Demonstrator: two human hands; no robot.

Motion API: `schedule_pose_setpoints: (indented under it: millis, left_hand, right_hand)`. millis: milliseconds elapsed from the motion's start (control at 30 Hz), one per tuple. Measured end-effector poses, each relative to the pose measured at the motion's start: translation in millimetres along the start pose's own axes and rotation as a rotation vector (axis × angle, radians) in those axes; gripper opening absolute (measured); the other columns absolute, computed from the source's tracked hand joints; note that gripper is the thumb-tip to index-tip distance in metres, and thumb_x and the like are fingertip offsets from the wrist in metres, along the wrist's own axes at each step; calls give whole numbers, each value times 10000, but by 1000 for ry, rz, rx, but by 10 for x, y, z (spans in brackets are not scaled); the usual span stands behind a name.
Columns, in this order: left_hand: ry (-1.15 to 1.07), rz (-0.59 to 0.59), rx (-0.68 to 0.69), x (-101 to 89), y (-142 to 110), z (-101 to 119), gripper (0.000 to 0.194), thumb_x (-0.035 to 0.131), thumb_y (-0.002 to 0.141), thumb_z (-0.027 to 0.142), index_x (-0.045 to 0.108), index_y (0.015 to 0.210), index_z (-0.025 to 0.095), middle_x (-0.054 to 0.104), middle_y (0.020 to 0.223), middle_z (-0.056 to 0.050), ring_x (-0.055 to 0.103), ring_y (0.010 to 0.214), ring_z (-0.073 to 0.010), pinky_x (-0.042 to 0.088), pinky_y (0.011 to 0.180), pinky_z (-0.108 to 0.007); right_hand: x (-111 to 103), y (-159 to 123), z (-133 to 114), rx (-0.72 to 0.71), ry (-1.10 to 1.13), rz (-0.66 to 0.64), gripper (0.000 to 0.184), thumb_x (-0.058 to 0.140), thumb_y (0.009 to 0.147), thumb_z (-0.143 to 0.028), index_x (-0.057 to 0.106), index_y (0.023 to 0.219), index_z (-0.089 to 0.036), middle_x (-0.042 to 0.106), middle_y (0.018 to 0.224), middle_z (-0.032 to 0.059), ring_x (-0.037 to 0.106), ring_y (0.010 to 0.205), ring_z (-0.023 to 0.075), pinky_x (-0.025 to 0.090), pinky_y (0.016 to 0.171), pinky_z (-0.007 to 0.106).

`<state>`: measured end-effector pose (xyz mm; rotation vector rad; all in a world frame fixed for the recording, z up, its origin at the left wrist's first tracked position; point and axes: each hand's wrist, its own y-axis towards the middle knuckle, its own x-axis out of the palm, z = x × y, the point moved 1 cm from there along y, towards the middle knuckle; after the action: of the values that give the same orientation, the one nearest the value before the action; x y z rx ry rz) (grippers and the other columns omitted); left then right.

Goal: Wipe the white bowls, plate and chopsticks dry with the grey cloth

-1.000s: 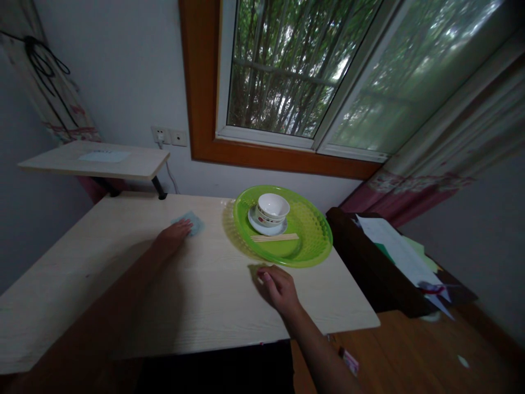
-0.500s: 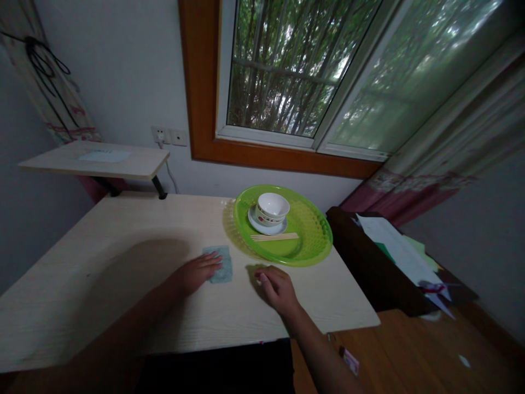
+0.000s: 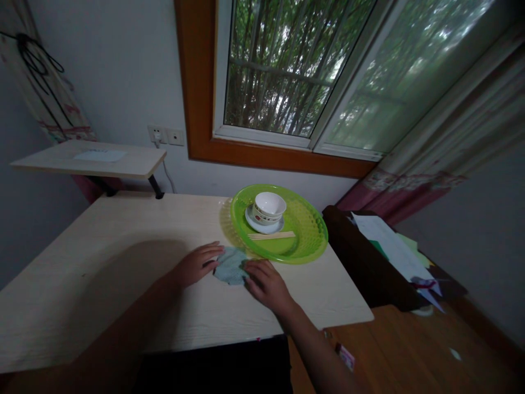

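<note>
A small pale blue-green cloth lies crumpled on the light wooden table, just in front of a green oval tray. My left hand rests flat at the cloth's left edge, fingers stretched onto it. My right hand touches the cloth's right edge with its fingers curled down on it. The green tray holds a white bowl standing on a saucer, with a pair of wooden chopsticks lying in front.
A small raised shelf stands at the table's far left with a paper on it. A dark cabinet with papers sits to the right of the table. Window and curtain lie behind; wooden floor shows below right.
My left hand slid the cloth from the far left middle of the table toward the tray. My right hand moved left onto the cloth, which is now bunched between both hands.
</note>
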<state>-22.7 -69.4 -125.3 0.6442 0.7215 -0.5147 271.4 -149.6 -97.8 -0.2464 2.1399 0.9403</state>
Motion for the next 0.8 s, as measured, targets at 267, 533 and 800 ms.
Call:
schedule_pose_setpoints:
  millis: [267, 533, 800]
  left_hand:
    - [135, 174, -105, -250, -203, -301, 337, 505, 1022, 327, 708, 1270, 224, 723, 1312, -96, 640, 1265, -248, 494, 1130, -480]
    - [-4, 211, -122, -253, -224, -249, 381, 583, 955, 335, 689, 1306, 229, 724, 1283, -118, 654, 1196, -277, 523, 1067, -493]
    - [-481, 271, -357, -315, -304, -332, 560, 742, 812, 575, 719, 1227, 200, 767, 1146, -115, 728, 1025, -290, 603, 900, -430]
  right_hand:
    - [254, 175, -29, -53, 40, -136, 324, 731, 928, -306, 706, 1248, -258, 736, 1175, 110, 657, 1116, 269, 548, 975, 443]
    - [523, 838, -194, 408, 467, 31, 185, 678, 920, -387, 755, 938, -220, 737, 887, 50, 654, 824, 206, 536, 773, 345]
    - [759, 1143, -201, 905, 1118, -12, 439, 793, 721, -563, 657, 868, -173, 614, 740, -4, 572, 632, 129, 470, 506, 224]
